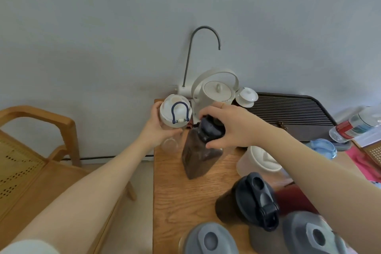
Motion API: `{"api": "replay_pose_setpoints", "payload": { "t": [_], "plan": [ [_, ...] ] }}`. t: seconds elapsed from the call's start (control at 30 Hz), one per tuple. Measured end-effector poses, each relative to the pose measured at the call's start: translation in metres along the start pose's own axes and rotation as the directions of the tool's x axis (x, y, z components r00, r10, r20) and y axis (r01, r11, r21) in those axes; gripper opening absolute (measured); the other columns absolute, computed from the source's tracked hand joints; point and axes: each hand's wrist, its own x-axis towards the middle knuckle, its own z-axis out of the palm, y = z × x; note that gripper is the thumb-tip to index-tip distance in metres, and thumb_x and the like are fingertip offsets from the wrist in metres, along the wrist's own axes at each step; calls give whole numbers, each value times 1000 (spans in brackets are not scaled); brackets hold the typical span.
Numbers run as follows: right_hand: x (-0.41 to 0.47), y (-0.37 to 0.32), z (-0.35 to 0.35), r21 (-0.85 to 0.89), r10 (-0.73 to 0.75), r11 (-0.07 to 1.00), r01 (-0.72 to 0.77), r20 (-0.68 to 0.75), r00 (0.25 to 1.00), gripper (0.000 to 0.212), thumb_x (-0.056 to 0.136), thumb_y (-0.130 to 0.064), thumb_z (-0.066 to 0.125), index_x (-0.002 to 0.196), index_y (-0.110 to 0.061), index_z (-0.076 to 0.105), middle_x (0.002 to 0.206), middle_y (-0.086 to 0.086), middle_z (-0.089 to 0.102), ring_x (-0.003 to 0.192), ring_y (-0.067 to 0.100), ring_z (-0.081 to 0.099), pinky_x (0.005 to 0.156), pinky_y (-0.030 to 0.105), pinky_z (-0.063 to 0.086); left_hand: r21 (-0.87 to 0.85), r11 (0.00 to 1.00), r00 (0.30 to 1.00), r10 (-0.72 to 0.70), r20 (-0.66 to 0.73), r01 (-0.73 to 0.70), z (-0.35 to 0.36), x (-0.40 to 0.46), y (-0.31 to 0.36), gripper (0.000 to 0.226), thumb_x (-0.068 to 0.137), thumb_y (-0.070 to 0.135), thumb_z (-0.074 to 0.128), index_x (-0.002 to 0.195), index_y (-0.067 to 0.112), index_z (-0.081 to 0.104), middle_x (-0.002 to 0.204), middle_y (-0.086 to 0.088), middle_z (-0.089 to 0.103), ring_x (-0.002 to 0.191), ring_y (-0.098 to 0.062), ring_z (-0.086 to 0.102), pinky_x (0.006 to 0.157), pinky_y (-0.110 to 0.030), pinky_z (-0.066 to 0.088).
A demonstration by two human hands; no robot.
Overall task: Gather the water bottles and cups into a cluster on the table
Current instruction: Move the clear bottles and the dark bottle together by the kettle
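My left hand (159, 128) grips a clear bottle with a white lid and blue loop (175, 114) at the far left corner of the wooden table (175, 198). My right hand (228, 128) holds the black cap of a smoky brown square bottle (199, 156), which leans tilted on the table. Nearer me stand a black shaker bottle (249, 202), two grey-lidded bottles (210, 239) (313, 235) and a frosted white cup (257, 163). A blue-lidded cup (323, 147) sits at the right.
A white kettle (216, 90) under a curved spout (204, 33) and a white lidded teacup (246, 96) stand at the back by the wall. A dark slatted tea tray (288, 113) lies behind. A plastic water bottle (356, 125) lies far right. A wooden chair (37, 150) stands left.
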Motion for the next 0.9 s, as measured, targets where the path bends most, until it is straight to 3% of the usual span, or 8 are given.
{"api": "replay_pose_setpoints", "payload": {
  "t": [0.07, 0.17, 0.33, 0.5, 0.6, 0.73, 0.83, 0.9],
  "plan": [
    [-7, -7, 6, -16, -33, 999, 34, 19, 999, 66, 71, -45, 72, 127, -24, 43, 115, -5, 49, 103, 15, 50, 86, 31, 44, -31, 1000, 1000, -6, 2, 6, 9, -3, 2, 84, 65, 1, 79, 127, 17, 25, 121, 2, 45, 112, -13, 48, 91, -23, 46],
    [-10, -12, 15, -9, -44, 999, 44, -33, 998, 68, 70, -51, 71, 125, -22, 44, 111, -7, 48, 104, 16, 52, 82, 29, 41, -28, 1000, 999, 14, 47, -13, 21, -9, 5, 86, 66, 3, 79, 127, 19, 21, 128, -4, 40, 114, -15, 46, 84, -15, 47],
    [-10, -28, 30, 64, -72, 995, 80, -124, 990, 66, 71, -52, 70, 122, -19, 45, 115, 0, 52, 100, 19, 55, 83, 36, 48, 83, 990, 978, -131, 163, 118, 10, -22, 14, 101, 76, 5, 70, 144, 20, -3, 135, 8, 30, 124, -9, 34, 101, -29, 35],
    [-11, -33, 33, -29, -128, 992, 125, -176, 976, 69, 71, -68, 56, 120, -20, 48, 112, 0, 54, 100, 18, 52, 83, 33, 46, 176, 983, 994, 67, -81, -51, 5, -59, 49, 41, 91, 7, 47, 127, 21, 34, 130, 1, 40, 117, -10, 39, 98, -23, 32],
    [-6, -22, 18, 147, -82, 981, 124, -260, 962, 74, 72, -72, 33, 117, -18, 53, 111, -2, 54, 102, 12, 46, 84, 27, 35, 171, 977, 992, 125, 19, -126, 5, -83, 64, 26, 84, 29, 43, 108, 38, 40, 111, 12, 50, 105, -4, 49, 89, -16, 40],
    [23, 1, 8, 473, 106, 881, 27, -252, 962, 41, 93, -40, 45, 125, -16, 50, 122, 3, 53, 114, 18, 47, 94, 28, 36, 342, 937, 966, -19, 258, -73, 17, -97, 71, 55, 67, 51, 62, 112, 49, 30, 118, 26, 42, 106, 6, 46, 81, -2, 37],
    [43, 16, 16, 409, 76, 912, -35, -85, 994, 51, 91, -33, 53, 137, -21, 38, 143, 4, 41, 129, 21, 40, 97, 26, 29, 381, 924, 953, -86, 290, -32, 23, -95, 67, 77, 66, 31, 81, 117, 47, 26, 120, 24, 38, 109, 7, 39, 86, -1, 31],
    [52, 18, 21, 307, -2, 952, 7, -16, 1000, 64, 86, -34, 60, 142, -21, 31, 149, 4, 33, 136, 22, 32, 104, 28, 27, 409, 912, 943, -122, 308, -16, 24, -93, 64, 78, 65, 25, 82, 110, 52, 24, 121, 23, 38, 113, 5, 38, 98, -11, 30]
  ]
}}
